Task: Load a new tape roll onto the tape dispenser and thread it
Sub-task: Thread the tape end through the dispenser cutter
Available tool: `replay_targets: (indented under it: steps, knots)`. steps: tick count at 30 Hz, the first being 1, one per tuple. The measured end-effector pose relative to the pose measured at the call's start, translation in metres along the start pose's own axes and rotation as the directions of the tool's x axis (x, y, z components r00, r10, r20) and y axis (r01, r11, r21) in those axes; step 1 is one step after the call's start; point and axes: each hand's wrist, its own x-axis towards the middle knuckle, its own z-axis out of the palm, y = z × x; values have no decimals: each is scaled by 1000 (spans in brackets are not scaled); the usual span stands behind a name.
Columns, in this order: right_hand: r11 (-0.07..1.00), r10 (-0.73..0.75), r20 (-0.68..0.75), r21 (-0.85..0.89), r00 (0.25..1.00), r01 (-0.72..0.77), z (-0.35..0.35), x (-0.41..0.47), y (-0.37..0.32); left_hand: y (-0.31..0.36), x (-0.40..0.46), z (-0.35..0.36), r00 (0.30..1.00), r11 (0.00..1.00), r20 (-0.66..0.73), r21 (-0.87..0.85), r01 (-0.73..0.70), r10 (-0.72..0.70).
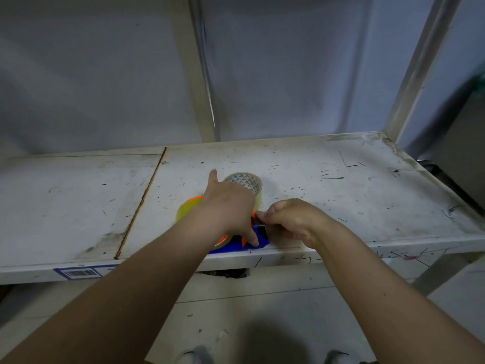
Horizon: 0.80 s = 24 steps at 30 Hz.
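Shelf point(78, 200) bare and scuffed on the left, a seam running near to far, a barcode label point(78, 273) on its near edge. Next comes the dispenser point(231, 245), orange and blue, lying close to the near edge with a yellowish roll point(185, 210) on it, as far as I can see under my arm. My left hand point(228, 208) is spread flat over the dispenser, fingers open, pressing down rather than gripping anything. Just beyond it, farther back, a second roll point(246, 181) stands on the shelf, touching or almost touching my hand; I cannot tell which roll is the new one. My right hand point(291, 219) is pinched shut at the dispenser's right end, thumb and finger closed on what looks like the tape end, though that is too small to be sure. I judge loading done and threading under way; pulling the tape through to the blade is left. No containers here.
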Motion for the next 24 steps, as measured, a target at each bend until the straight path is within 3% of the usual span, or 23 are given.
replay_targets:
  steps: [6,19,24]
  knots:
    - [985,80,56,146,995,-87,-6,1,0,3,-1,-1,1000,999,-4,-34,4,-4]
    - [945,103,61,306,993,-116,-12,8,5,-5,-5,9,997,999,-70,-40,-37,34]
    - [983,85,1,163,996,-84,-8,8,6,-4,-5,7,998,999,-50,-28,-38,37]
